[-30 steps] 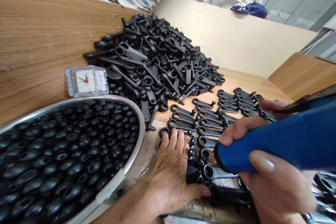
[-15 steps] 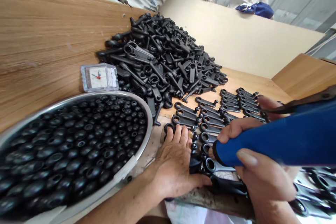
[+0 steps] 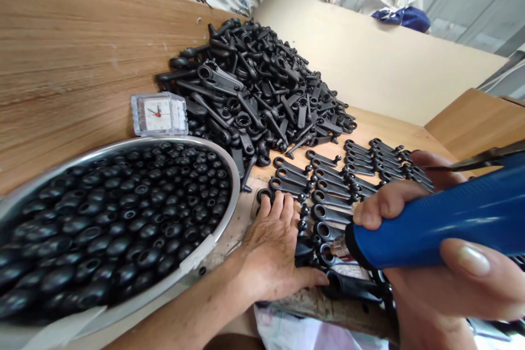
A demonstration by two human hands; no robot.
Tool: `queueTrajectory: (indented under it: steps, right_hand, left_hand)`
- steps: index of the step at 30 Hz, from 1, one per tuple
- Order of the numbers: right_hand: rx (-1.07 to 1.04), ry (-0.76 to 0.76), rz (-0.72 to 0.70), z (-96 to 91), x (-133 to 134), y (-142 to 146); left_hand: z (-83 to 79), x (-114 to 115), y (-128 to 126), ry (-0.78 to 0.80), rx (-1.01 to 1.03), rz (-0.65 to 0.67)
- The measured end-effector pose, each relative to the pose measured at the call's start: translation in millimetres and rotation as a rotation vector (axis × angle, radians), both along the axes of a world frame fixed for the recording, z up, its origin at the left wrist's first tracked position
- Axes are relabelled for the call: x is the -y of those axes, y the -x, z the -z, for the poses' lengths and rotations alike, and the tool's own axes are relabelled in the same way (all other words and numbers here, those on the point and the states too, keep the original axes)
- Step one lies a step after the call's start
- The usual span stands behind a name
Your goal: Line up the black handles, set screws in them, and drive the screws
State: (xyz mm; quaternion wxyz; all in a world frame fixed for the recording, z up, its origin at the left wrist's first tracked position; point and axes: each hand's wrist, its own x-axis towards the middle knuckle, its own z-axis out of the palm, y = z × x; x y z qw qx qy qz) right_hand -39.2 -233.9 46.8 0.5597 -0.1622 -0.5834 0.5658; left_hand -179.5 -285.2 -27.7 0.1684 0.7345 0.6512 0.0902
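My left hand (image 3: 268, 254) lies flat with fingers stretched over a row of black crank handles (image 3: 287, 180). Its thumb touches the end of a black tapered part (image 3: 353, 287) at the near edge of the work board. My right hand (image 3: 414, 284) is wrapped round a blue cylindrical tool (image 3: 435, 213) that looks like a power screwdriver, with a black lever along its upper side. The tool's tip (image 3: 339, 249) points left, close to the ring end of a crank handle. Whether it touches that ring I cannot tell.
At left a metal bowl (image 3: 235, 197) holds many black egg-shaped knobs (image 3: 129, 213). Behind it stands a small clear clock (image 3: 159, 114). A big heap of black crank handles (image 3: 262, 87) rises at the back. Further rows (image 3: 388, 158) lie back right, near wooden boards (image 3: 369, 54).
My right hand and the blue tool have shifted right, uncovering the tool's tip. The left hand stays on the row of crank handles. The whole view has shifted slightly.
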Motion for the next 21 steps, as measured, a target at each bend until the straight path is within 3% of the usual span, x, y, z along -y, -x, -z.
queueTrajectory:
  steps: [21]
  right_hand:
    - [0.126, -0.058, 0.014, 7.4, 7.5, -4.0]
  left_hand:
    - [1.7, -1.3, -0.8, -0.017, -0.001, 0.008]
